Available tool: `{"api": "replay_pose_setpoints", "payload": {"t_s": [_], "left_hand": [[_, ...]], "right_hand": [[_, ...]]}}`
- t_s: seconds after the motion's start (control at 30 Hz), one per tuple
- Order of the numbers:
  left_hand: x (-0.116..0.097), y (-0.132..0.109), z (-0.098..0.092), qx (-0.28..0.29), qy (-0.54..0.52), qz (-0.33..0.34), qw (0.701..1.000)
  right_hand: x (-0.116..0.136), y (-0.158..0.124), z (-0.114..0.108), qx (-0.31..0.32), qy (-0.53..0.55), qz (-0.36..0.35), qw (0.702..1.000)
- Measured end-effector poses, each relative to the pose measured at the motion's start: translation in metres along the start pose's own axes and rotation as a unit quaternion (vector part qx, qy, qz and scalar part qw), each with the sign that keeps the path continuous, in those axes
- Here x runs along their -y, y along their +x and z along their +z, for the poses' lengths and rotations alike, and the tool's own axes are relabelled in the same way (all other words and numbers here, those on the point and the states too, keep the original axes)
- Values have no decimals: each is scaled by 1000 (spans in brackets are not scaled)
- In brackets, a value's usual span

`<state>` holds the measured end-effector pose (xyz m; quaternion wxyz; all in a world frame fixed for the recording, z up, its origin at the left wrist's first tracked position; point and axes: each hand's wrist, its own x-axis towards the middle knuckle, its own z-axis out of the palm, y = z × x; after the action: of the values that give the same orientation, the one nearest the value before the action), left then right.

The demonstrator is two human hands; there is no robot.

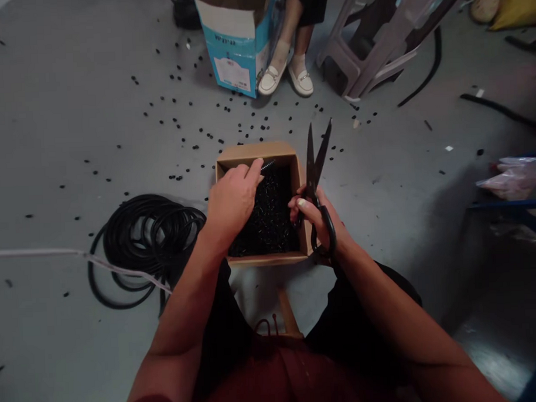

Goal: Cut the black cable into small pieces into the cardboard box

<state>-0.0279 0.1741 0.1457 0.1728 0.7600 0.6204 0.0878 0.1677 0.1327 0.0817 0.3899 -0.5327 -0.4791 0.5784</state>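
Note:
My left hand (233, 199) is over the near-left part of an open cardboard box (254, 151), its fingertips pinching a short, ribbed black rubber piece (268, 164). The box is heaped with small black cut pieces (268, 218). My right hand (318, 220) grips a pair of black shears (314, 158) by the looped handle at the box's right wall. The blades point up and stand slightly apart, with nothing between them.
A coil of black rubber hose (142, 246) and a white cord (41, 252) lie left of the box. Black bits (182, 133) are scattered over the grey floor. Ahead stand a blue-and-white carton (234, 52), a person's white-shod feet (285, 77) and a plastic stool (377, 45).

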Motion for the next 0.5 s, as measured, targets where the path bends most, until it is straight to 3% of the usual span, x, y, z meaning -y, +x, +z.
{"api": "replay_pose_setpoints", "payload": {"t_s": [0.1, 0.2, 0.4, 0.5], "left_hand": [[3, 9, -20, -29, 78, 27, 996], [8, 12, -23, -41, 96, 11, 995], [23, 11, 27, 7, -137, 29, 990], [29, 12, 38, 24, -210, 19, 977]], "right_hand": [[2, 2, -3, 10, -67, -17, 998], [1, 4, -4, 54, -117, 2, 992], [-1, 3, -2, 110, -151, 23, 982], [-5, 4, -1, 115, -154, 47, 980]]}}
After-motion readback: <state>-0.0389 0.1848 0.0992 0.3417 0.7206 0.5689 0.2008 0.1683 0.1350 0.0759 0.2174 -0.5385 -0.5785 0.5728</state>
